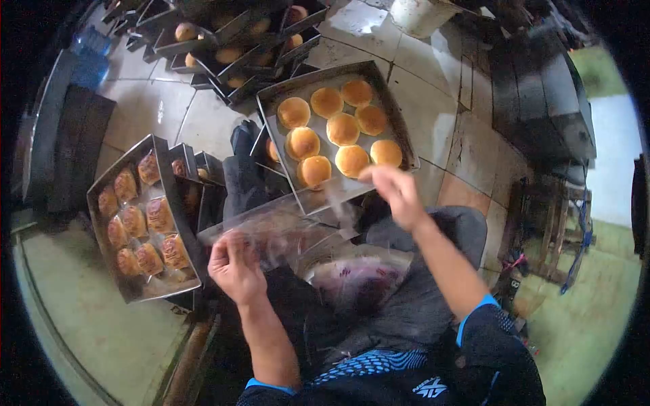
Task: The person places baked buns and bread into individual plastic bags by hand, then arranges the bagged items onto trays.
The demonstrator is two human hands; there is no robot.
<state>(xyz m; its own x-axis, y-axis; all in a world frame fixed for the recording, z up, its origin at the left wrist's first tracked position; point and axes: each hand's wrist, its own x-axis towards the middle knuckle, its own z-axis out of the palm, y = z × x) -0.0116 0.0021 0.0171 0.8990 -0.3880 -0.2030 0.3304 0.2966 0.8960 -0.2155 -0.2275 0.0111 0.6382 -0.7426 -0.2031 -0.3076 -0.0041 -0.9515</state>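
My left hand [237, 267] is closed, thumb against fingers, on the edge of a clear plastic bag [284, 220]. The bag stretches from there up and to the right, across the near edge of a metal tray [405, 125]. Several round golden buns [343, 128] lie in that tray. At its near right corner is my right hand [396, 196], blurred by motion, with its fingertips close to a bun [353, 162]. Whether these fingers hold anything I cannot tell. On my lap rests a pile of clear bags with purple-red print [359, 277].
To the left, a tilted metal tray [145, 298] carries several wrapped buns [134, 220]. Stacked dark trays [237, 57] with more buns stand on the tiled floor ahead. A white bucket [420, 17] is at the top, and a wooden stool [558, 237] at right.
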